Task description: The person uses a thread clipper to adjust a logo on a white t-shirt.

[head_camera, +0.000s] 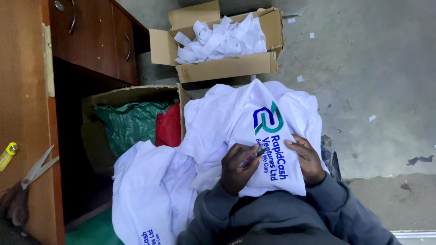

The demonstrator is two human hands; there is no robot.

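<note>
- The white printed garment lies over the person's lap, well short of the frame's right edge; open concrete floor stretches away on that side (only small paper scraps and a dark smudge lie on it).
- On the garment's other side the room is tight — an open cardboard box holding green plastic sheeting and a red cloth sits just beside it, and past that box stands the dark wooden cabinet with curved metal handles.
- Beyond the garment, farther from the person, a second cardboard box is heaped with white paper strips; it is near the garment but apart from it.
- A brown table edge runs along the far left, well apart from the garment, carrying scissors and a small yellow object.
- More white cloth with blue print at its lower corner is piled against the garment's left side, touching it.
- The garment itself is white, creased, with a blue-and-green emblem and blue lettering facing up.
- The left hand rests on the garment beside the lettering, fingers curled, pinching a thin dark tool — its kind is not clear.
- The right hand presses on the garment at the lettering's other side, fingers bent together and holding the cloth down.
</note>
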